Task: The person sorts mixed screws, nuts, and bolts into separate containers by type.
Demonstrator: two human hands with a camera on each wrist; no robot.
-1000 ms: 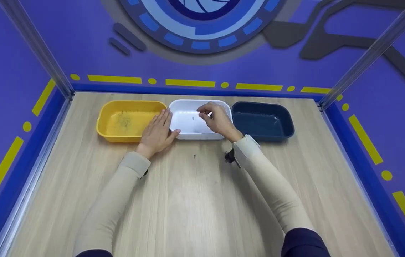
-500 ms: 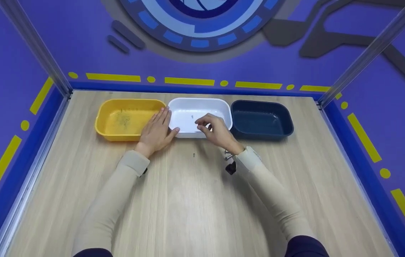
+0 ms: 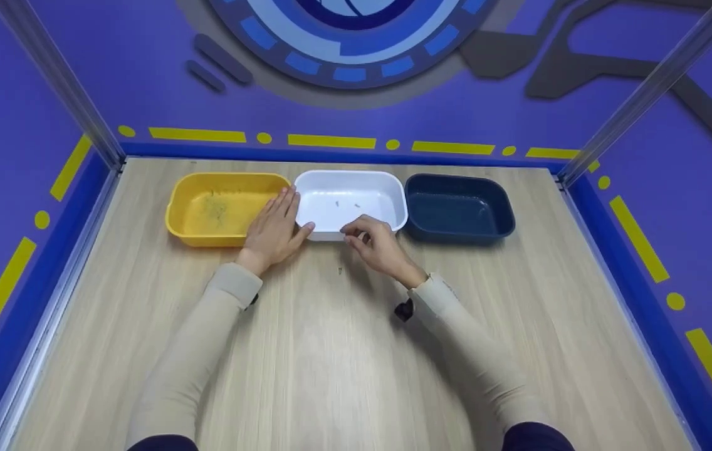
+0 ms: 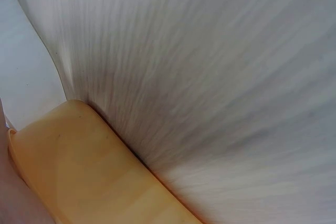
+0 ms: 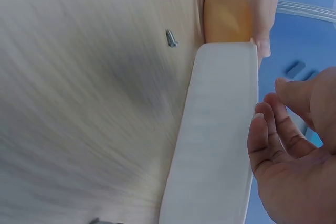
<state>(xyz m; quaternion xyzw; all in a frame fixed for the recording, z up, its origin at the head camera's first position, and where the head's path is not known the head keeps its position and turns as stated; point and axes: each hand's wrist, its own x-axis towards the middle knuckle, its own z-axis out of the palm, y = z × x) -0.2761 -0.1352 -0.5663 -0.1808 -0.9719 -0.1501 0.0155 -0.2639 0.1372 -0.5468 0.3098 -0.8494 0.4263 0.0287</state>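
My left hand (image 3: pixel 272 232) lies with straight fingers over the rims where the yellow bin (image 3: pixel 230 240) meets the white bin (image 3: pixel 351 237). Part of it shows at the edge of the left wrist view, beside the yellow wall. Above the white bin's front rim is my right hand (image 3: pixel 376 245), fingers loosely bent. In the right wrist view, nothing shows between its thumb and fingertips (image 5: pixel 258 116). Two tiny screws, one left (image 3: pixel 337 203) and one right (image 3: pixel 357 205), lie on the white bin's floor. A small silver screw (image 5: pixel 171 38) lies on the table in front.
A dark blue bin (image 3: pixel 460 237) stands right of the white one, in the same row. Small dark bits (image 3: pixel 215 210) lie in the yellow bin. Blue printed walls with metal corner posts enclose the wooden table (image 3: pixel 331 376) at the back and sides.
My right hand has drawn back toward me, from over the white bin to its front rim. A second screw now shows on that bin's floor. The left hand stays put.
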